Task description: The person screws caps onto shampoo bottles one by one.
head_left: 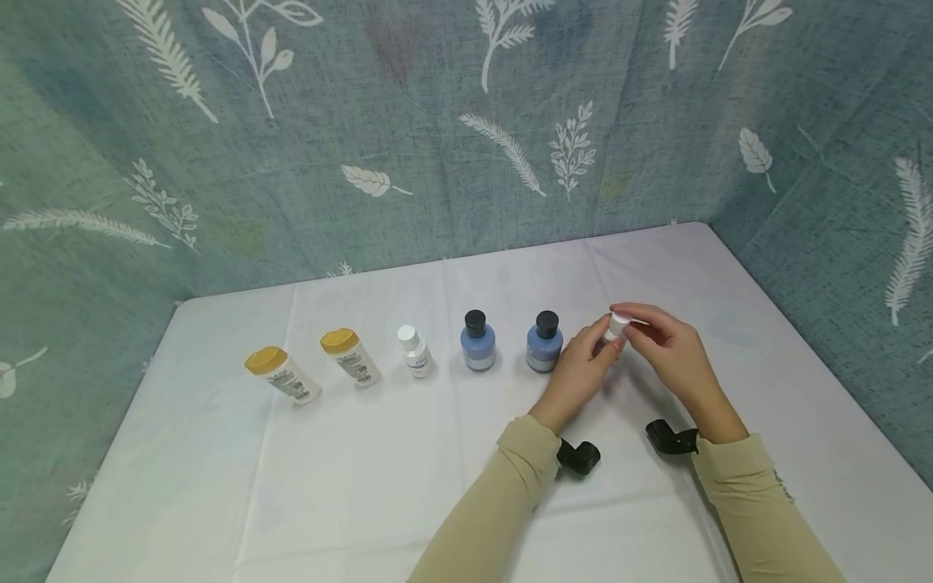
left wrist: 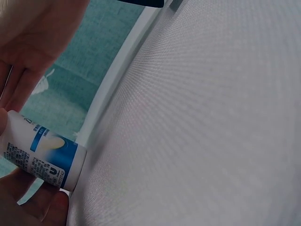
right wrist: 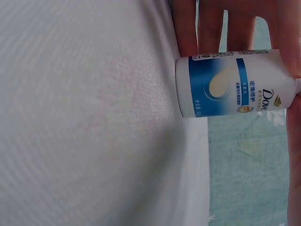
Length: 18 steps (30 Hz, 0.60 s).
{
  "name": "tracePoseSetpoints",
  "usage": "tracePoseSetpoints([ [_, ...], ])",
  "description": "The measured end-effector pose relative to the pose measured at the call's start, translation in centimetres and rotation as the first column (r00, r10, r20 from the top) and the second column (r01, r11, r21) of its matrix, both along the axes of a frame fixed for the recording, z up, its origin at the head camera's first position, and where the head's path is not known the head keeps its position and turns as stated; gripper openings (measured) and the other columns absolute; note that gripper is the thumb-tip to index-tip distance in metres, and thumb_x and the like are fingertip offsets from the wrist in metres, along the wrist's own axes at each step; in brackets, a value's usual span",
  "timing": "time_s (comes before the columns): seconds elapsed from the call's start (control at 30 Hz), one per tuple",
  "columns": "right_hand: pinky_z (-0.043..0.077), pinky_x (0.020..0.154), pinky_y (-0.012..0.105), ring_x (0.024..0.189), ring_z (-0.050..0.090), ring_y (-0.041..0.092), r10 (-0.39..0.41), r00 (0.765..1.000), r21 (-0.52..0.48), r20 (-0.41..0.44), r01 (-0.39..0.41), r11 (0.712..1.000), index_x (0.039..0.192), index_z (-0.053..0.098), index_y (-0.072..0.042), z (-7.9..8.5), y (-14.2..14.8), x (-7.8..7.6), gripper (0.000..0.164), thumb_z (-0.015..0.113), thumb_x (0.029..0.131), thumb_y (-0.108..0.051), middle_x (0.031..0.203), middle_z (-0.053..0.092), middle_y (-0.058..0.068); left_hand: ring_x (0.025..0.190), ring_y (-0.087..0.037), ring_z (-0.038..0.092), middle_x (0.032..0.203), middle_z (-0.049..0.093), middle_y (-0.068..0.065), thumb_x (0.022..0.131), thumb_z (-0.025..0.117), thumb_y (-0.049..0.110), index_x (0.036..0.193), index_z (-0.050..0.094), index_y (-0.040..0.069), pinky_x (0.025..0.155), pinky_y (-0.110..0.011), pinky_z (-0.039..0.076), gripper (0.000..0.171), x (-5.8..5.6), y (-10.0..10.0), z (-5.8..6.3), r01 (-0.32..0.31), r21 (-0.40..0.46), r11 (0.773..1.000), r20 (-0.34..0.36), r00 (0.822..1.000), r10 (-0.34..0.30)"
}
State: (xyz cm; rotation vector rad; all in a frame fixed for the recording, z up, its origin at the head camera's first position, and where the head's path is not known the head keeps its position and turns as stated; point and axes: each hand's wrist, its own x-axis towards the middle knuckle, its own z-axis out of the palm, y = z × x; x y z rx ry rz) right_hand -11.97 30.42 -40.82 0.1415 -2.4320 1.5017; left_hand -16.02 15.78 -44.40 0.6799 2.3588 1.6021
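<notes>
A small white and blue Dove shampoo bottle (right wrist: 230,84) stands upright at the right of the table, its base right at the cloth. My left hand (head_left: 576,374) grips its body; in the left wrist view the fingers (left wrist: 44,202) curl against its side. At the top, my right hand (head_left: 674,348) pinches the white cap (head_left: 619,322) between thumb and index finger. In the head view the hands hide most of the bottle's body. Nearest to the left hand is a blue bottle with a black cap (head_left: 544,344).
To the left, in a row, are another blue bottle (head_left: 478,344), a white-capped bottle (head_left: 416,354) and two yellow-capped white bottles (head_left: 352,359). The white cloth-covered table (head_left: 364,486) meets a leaf-patterned green curtain (head_left: 408,121). Black wrist mounts (head_left: 579,458) hang by both sleeves.
</notes>
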Motion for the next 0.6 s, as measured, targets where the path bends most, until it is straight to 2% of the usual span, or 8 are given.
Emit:
tracePoseSetpoints([
  [0.2, 0.043, 0.089, 0.013, 0.109, 0.053, 0.001, 0.004, 0.999, -0.045, -0.045, -0.006, 0.999, 0.119, 0.06, -0.009, 0.0, -0.1, -0.2, 0.03, 0.059, 0.089, -0.01, 0.12, 0.057, 0.009, 0.104, -0.006, 0.051, 0.124, 0.055, 0.003, 0.095, 0.044, 0.044, 0.14, 0.037, 0.032, 0.091, -0.025, 0.042, 0.047, -0.1, 0.1, 0.0, -0.005, -0.007, 1.0, -0.016, 1.0, 0.005],
  [0.37, 0.043, 0.089, 0.013, 0.107, 0.052, 0.0, -0.032, 0.999, -0.041, -0.026, 0.031, 0.999, 0.118, 0.06, -0.006, 0.3, -0.5, -0.2, 0.031, 0.061, 0.088, -0.011, 0.119, 0.056, 0.009, 0.109, -0.008, 0.05, 0.127, 0.054, 0.003, 0.095, 0.044, 0.042, 0.139, 0.038, 0.033, 0.093, -0.027, 0.041, 0.046, -0.1, 0.1, 0.1, -0.009, -0.025, 1.0, -0.05, 0.999, 0.008],
  [0.47, 0.044, 0.09, 0.017, 0.105, 0.051, 0.0, -0.056, 0.998, -0.022, -0.007, 0.056, 0.998, 0.118, 0.059, -0.003, 1.1, -1.3, 0.1, 0.031, 0.061, 0.088, -0.008, 0.118, 0.054, 0.009, 0.109, -0.009, 0.05, 0.127, 0.054, 0.002, 0.095, 0.045, 0.039, 0.139, 0.039, 0.032, 0.093, -0.027, 0.041, 0.045, -0.1, 0.1, 0.1, -0.009, -0.035, 0.999, -0.061, 0.998, 0.007],
  [0.6, 0.045, 0.092, 0.028, 0.104, 0.05, 0.002, -0.095, 0.995, 0.016, 0.001, 0.095, 0.995, 0.117, 0.059, 0.0, 2.6, -2.5, 0.6, 0.031, 0.061, 0.087, -0.007, 0.115, 0.054, 0.01, 0.109, -0.009, 0.05, 0.127, 0.054, 0.002, 0.095, 0.047, 0.036, 0.139, 0.04, 0.032, 0.094, -0.027, 0.041, 0.045, -0.2, 0.1, 0.1, -0.012, -0.04, 0.999, -0.064, 0.998, 0.01],
])
